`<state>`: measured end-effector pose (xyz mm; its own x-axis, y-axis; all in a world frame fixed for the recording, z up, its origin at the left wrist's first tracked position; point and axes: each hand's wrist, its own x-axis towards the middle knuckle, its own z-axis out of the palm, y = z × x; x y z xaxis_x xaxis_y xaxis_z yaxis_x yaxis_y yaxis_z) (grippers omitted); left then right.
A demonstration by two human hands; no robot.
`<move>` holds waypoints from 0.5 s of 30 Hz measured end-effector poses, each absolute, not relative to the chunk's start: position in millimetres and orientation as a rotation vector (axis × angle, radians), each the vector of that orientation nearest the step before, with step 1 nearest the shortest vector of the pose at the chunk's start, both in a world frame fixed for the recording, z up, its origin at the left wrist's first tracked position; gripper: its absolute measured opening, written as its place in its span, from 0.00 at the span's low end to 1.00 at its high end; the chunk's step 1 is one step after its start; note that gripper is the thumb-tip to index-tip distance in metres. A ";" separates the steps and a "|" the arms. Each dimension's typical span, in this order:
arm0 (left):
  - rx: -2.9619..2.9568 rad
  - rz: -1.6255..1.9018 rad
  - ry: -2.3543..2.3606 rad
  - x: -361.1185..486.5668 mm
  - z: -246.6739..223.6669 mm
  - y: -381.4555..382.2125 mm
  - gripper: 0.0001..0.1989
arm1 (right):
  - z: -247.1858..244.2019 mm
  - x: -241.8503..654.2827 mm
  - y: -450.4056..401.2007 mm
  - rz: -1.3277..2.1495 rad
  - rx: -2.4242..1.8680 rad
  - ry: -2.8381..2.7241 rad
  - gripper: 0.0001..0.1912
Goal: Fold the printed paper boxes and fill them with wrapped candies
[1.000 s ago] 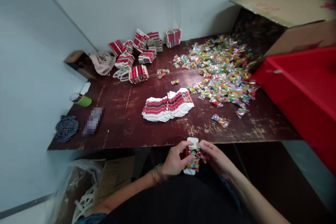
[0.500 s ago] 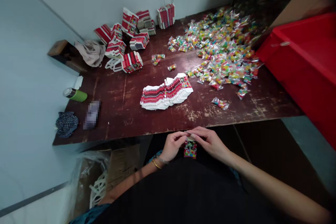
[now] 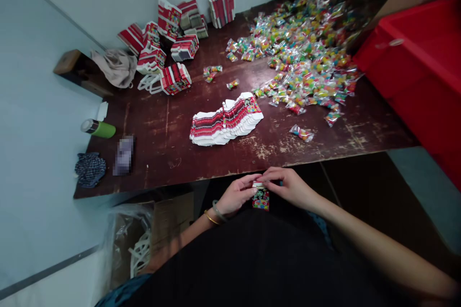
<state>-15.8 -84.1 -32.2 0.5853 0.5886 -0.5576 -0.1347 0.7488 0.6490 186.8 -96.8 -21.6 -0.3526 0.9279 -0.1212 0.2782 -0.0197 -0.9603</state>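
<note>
Just below the table's front edge, my left hand [image 3: 236, 195] grips a small printed candy box [image 3: 260, 198] by its left side. My right hand [image 3: 287, 185] has its fingertips closed at the white flap along the box's top. Both hands touch the box; the fingers partly hide its upper end. Beyond them on the table lies a fanned row of flat red-and-white boxes [image 3: 226, 121]. A single wrapped candy [image 3: 301, 133] rests near the table edge, in front of a large heap of wrapped candies [image 3: 306, 57].
Bundled flat boxes [image 3: 175, 78] stand at the back left of the brown table [image 3: 162, 153]. A green bottle [image 3: 99, 128], a dark checked cloth [image 3: 90, 169] and a pixelated item [image 3: 124, 155] lie at the left. A red bin [image 3: 406, 67] borders the right; a carton [image 3: 173, 216] sits below.
The view has shifted slightly, so the table's things sit higher in it. The fingers have moved at the box's top, and its white flap shows more now.
</note>
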 end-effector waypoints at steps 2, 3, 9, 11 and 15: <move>0.723 0.458 0.858 -17.9 -36.1 -85.7 0.26 | -19.5 187.6 -98.6 1.403 -1.243 -1.708 0.14; 0.764 0.462 0.869 -18.6 -37.3 -85.8 0.27 | -19.0 187.2 -99.6 1.401 -1.250 -1.701 0.15; 0.811 0.454 0.872 -18.2 -38.9 -84.5 0.30 | -17.8 184.7 -105.0 1.275 -1.286 -1.716 0.14; 0.829 0.453 0.875 -17.2 -39.4 -85.2 0.29 | -17.6 186.9 -105.7 1.225 -1.251 -1.823 0.14; 0.906 0.465 0.904 -13.6 -41.1 -86.0 0.28 | -19.7 194.5 -103.1 1.161 -1.263 -1.910 0.14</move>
